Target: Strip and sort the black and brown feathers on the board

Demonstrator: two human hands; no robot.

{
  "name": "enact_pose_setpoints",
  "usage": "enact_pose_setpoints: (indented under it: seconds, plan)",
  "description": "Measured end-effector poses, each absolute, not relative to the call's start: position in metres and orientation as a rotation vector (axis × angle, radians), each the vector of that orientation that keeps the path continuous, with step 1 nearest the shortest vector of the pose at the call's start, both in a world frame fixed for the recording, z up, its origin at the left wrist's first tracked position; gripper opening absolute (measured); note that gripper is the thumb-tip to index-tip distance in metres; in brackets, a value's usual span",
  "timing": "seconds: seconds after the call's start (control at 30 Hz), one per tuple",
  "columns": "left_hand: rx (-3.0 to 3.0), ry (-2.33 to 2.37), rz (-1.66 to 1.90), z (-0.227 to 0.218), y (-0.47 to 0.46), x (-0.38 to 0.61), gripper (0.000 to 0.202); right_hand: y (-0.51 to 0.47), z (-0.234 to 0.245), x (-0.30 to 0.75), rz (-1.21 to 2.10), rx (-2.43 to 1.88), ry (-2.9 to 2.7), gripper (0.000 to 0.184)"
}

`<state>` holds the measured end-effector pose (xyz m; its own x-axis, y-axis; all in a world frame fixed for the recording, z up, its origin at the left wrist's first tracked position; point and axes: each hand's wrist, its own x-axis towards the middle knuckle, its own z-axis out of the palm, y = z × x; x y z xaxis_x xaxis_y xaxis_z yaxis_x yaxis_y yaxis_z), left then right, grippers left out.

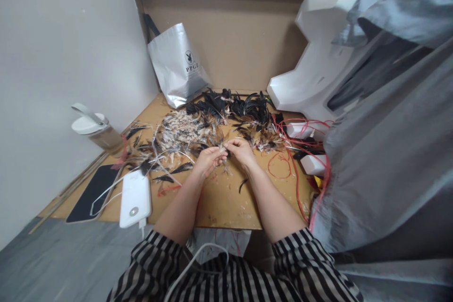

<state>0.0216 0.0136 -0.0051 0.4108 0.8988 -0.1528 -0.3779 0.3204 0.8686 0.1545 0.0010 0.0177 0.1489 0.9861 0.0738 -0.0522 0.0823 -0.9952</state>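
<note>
Just above the middle of the table, my left hand (211,159) and my right hand (240,152) meet fingertip to fingertip. Both are closed in a pinch around a small brown feather bunch (221,144), whose pale lower ends hang below the fingers. Whether a thread is between the fingertips is too small to tell. Close behind my left hand spreads a heap of pale and brown feathers (180,130). Black feathers (247,106) lie farther back, and brown feather bunches (264,138) are to the right of my right hand.
Red strings (297,188) tangle along the right side near grey cloth (385,151). On the left are a white power bank (135,198) with cables, a dark phone (94,193) and a lidded cup (102,134). A silver bag (173,66) leans against the cardboard wall (240,37).
</note>
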Motion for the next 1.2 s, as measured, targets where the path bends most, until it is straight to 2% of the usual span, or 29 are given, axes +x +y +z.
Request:
enact_pose_setpoints:
  seconds: [0.27, 0.37, 0.6, 0.73, 0.8, 1.2]
  plan:
    - [0.953, 0.795, 0.993, -0.001, 0.012, 0.023, 0.025, 0.005, 0.014, 0.159, 1.040, -1.188, -1.122, 0.024]
    - [0.919, 0.817, 1.078, 0.002, 0.013, 0.022, 0.026, 0.008, 0.009, 0.172, 0.878, -1.358, -1.221, 0.026]
    - [0.848, 0.817, 1.112, 0.003, 0.015, 0.020, 0.027, 0.002, 0.005, 0.175, 0.539, -1.989, -1.701, 0.017]
    - [0.860, 0.804, 1.097, 0.001, 0.014, 0.022, 0.026, -0.001, 0.005, 0.170, 0.381, -2.073, -1.737, 0.010]
    - [0.860, 0.805, 1.091, 0.001, 0.014, 0.022, 0.025, 0.001, 0.003, 0.173, 0.418, -1.995, -1.711, 0.011]
    - [0.784, 0.705, 0.963, -0.002, 0.013, 0.021, 0.017, 0.002, 0.019, 0.171, 1.139, -1.249, -1.136, 0.024]
